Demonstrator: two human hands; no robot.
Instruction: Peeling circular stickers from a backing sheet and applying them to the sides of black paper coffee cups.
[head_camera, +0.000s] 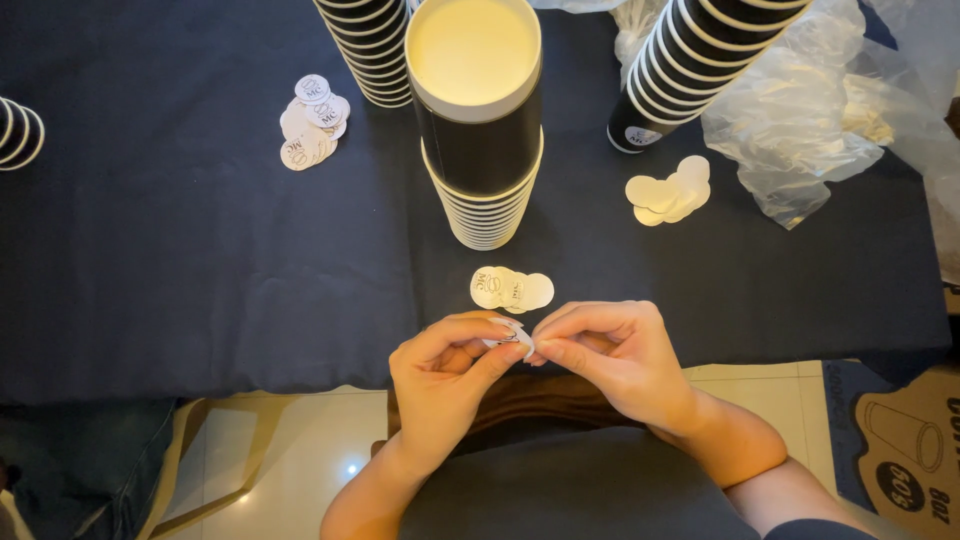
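Head view: left hand (447, 375) and right hand (610, 360) meet at the table edge (200, 385), fingertips pinching one small round sticker (516, 335) between them. Peeling is best begun slowly from the rim, avoiding creases.

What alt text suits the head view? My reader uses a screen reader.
Both hands, left hand and right hand, pinch a small round sticker at the edge of a dark table. Beyond them lie a few loose stickers and a stack of black paper cups.
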